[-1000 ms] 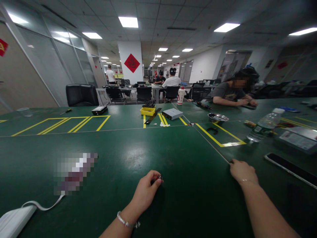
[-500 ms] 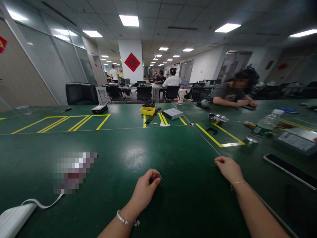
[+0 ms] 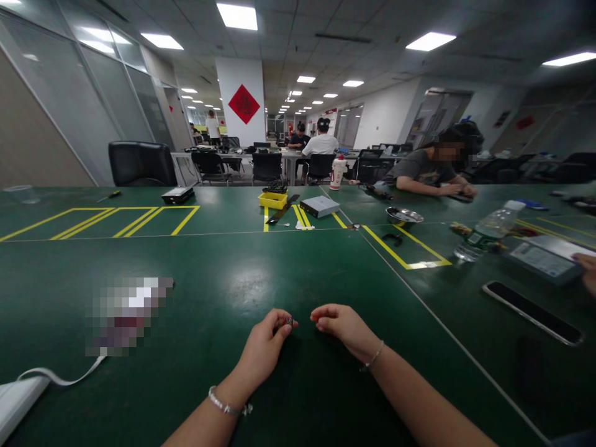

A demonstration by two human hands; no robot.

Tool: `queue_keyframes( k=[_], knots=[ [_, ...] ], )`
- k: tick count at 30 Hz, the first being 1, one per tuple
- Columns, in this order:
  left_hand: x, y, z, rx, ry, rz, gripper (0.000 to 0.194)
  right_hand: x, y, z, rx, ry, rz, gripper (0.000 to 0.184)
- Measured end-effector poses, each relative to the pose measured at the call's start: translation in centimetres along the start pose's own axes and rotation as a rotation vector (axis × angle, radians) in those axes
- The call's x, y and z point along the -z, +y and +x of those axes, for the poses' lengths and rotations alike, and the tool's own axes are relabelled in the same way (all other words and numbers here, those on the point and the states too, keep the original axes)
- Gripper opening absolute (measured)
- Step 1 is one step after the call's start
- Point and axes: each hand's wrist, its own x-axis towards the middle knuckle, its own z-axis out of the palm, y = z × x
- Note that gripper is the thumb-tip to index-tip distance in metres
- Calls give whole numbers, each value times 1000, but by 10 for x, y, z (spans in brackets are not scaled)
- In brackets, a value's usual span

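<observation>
Near the middle of the green table (image 3: 223,397), my left hand (image 3: 263,347) is closed, its thumb and fingers pinching a small dark metallic piece with a bit of red (image 3: 291,322). Its exact kind is too small to tell. Just to the right, a short gap away, my right hand (image 3: 347,328) is also closed, thumb against fingers. A speck of orange-red shows at its fingertips, but what it holds cannot be made out. The two hands face each other, low over the table.
On the right lie a phone (image 3: 533,312), a water bottle (image 3: 488,233) and a grey box (image 3: 542,261), with another person's hand (image 3: 586,270) at the edge. Farther back are a metal bowl (image 3: 404,215), a yellow tray (image 3: 273,200) and a grey case (image 3: 320,206). A pixelated object (image 3: 130,316) lies left.
My right hand has moved left across the table, from the seam line to beside my left hand. The left hand keeps its pinch. Another person's hand has appeared at the right edge.
</observation>
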Motion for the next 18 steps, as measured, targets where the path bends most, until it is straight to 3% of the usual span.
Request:
queue_keyframes(
  k=[5,12,18],
  knots=[
    [2,3,0,-30,8,96,16,-21,2,-2,18,67,247,24],
    [0,3,0,-34,12,169,14,-27,9,-1,154,127,88,19],
    [-5,4,0,23,-20,67,17,-28,10,-4,277,173,-96,13]
  ],
)
